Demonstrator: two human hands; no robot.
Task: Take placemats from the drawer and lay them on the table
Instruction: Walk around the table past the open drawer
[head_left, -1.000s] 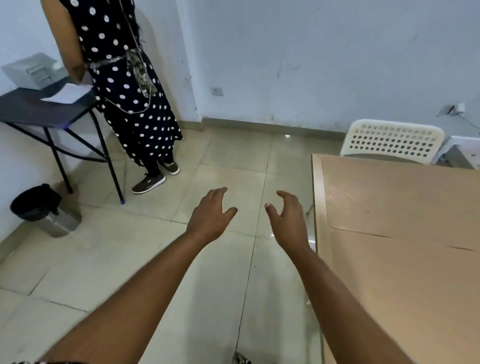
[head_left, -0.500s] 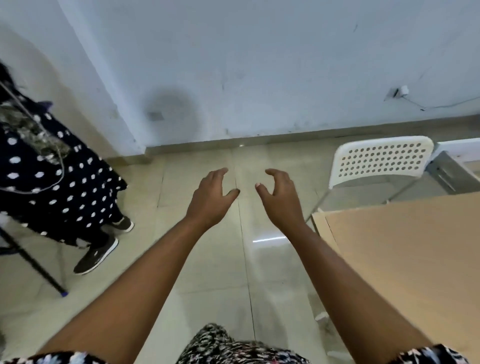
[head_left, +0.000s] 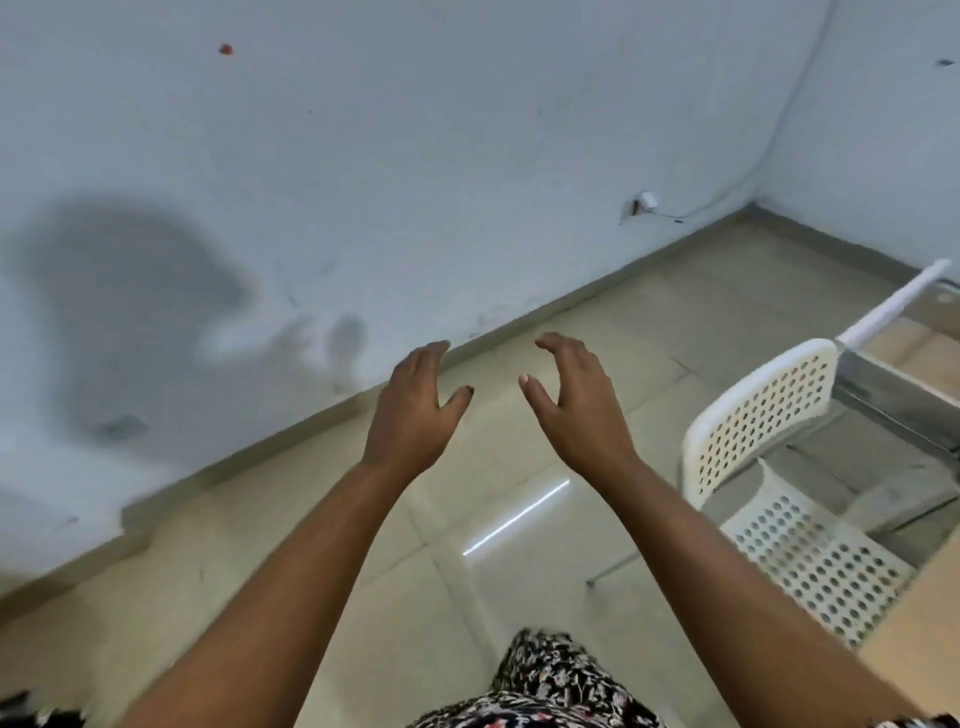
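View swung right since the earlier frame, polka-dot figure gone, left hand (head_left: 413, 415) and right hand (head_left: 576, 410) raised, empty, fingers spread, white perforated chair (head_left: 761, 421) right, tan table (head_left: 919, 644) corner lower right, placemats and drawer unseen.

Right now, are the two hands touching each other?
Apart. The head view shows floor tile between the left hand and the right hand.

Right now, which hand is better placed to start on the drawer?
Right, marginally. Both hands are empty, open and level: left hand, right hand. No drawer or placemat is clearly in view. The white chair and furniture beyond it lie on the right side, so the right hand is nearer.
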